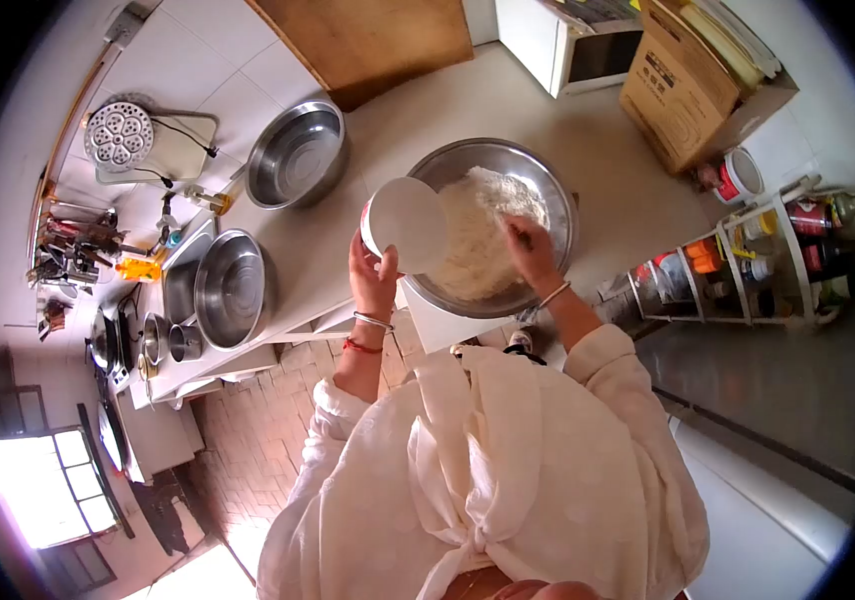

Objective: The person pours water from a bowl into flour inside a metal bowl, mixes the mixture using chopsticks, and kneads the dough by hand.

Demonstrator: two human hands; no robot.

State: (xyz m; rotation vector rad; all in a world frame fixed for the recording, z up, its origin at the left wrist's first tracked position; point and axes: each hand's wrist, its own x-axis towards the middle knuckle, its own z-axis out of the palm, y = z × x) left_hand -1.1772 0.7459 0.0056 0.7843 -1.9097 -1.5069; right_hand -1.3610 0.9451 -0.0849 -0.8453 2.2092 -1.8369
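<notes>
A large steel bowl (566,225) on the counter holds pale flour (478,235), whiter and looser towards its far side. Over the bowl's left edge, my left hand (375,272) grips a white round container (413,220), tilted towards the flour. The inside of that container cannot be made out. My right hand (531,250) is over the right part of the flour with its fingers closed together around what looks like a thin dark item, too small to name.
Two steel basins (298,155) (232,290) stand left of the bowl, the nearer beside the sink (183,280). A cardboard box (683,85) and a white microwave (558,45) are at the back right. A bottle rack (738,265) stands at the right.
</notes>
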